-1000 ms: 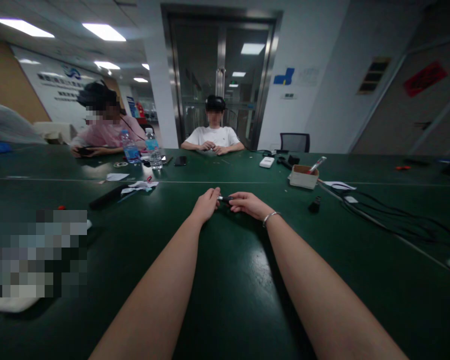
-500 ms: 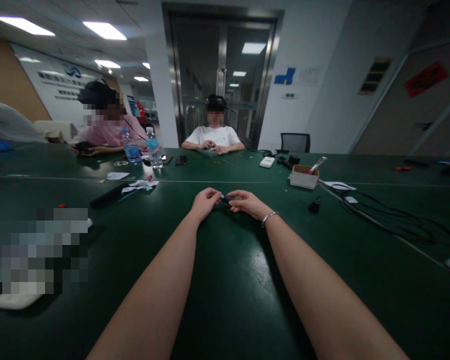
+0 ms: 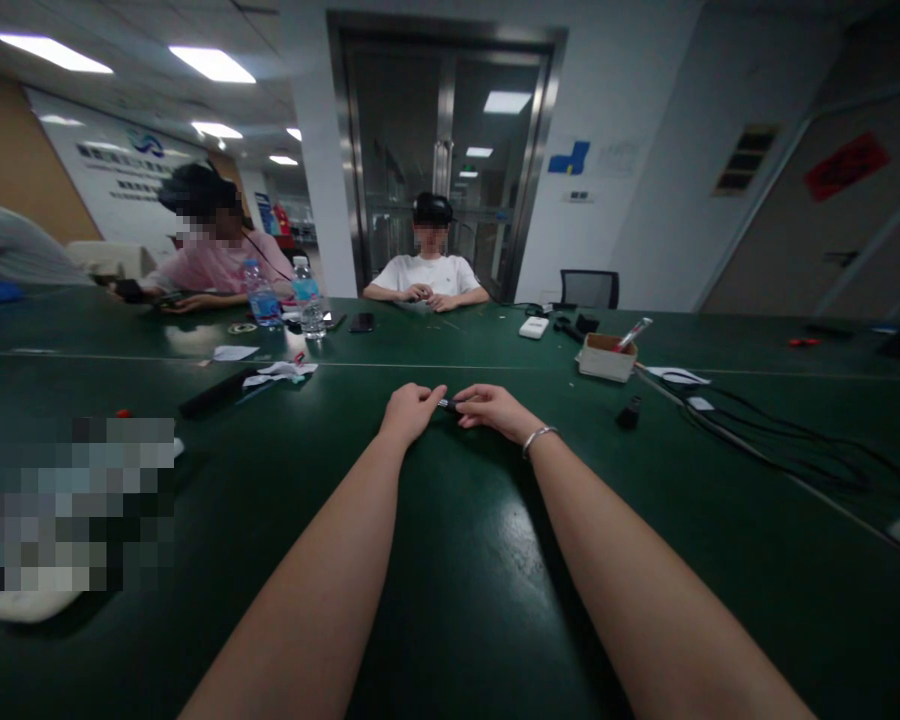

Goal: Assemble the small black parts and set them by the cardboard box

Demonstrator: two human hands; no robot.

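The left hand (image 3: pixel 411 412) and right hand (image 3: pixel 493 408) pinch opposite ends of a slim black-and-silver stick (image 3: pixel 447 404), already taken up, its handling apparently unfinished.

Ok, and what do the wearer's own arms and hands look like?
Both forearms show without sleeves, and the left hand and right hand are ungloved. A thin, shiny silver-coloured bracelet circles the right wrist; the left wrist shows none.
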